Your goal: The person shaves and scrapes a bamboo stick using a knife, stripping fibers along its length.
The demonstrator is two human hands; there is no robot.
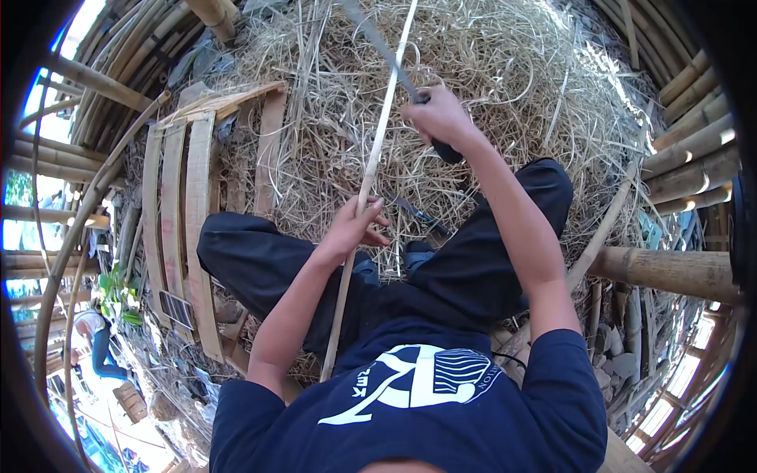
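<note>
A long pale bamboo strip (pixel 382 130) runs from the top of the view down across my lap. My left hand (pixel 352 226) holds it near its middle, thumb and fingers around it. My right hand (pixel 444 120) is wrapped round the dark handle of a long-bladed knife (pixel 382 44). The blade points up and to the left and crosses the strip near the top. Another dark tool (pixel 422 214) lies on the shavings between my legs, partly hard to make out.
Shavings (pixel 505 71) cover the ground ahead. A wooden slatted pallet (pixel 175 205) stands at the left. A thick bamboo pole (pixel 666 273) juts in from the right. Bamboo walls surround the spot, and another person (pixel 102 347) is at the far left.
</note>
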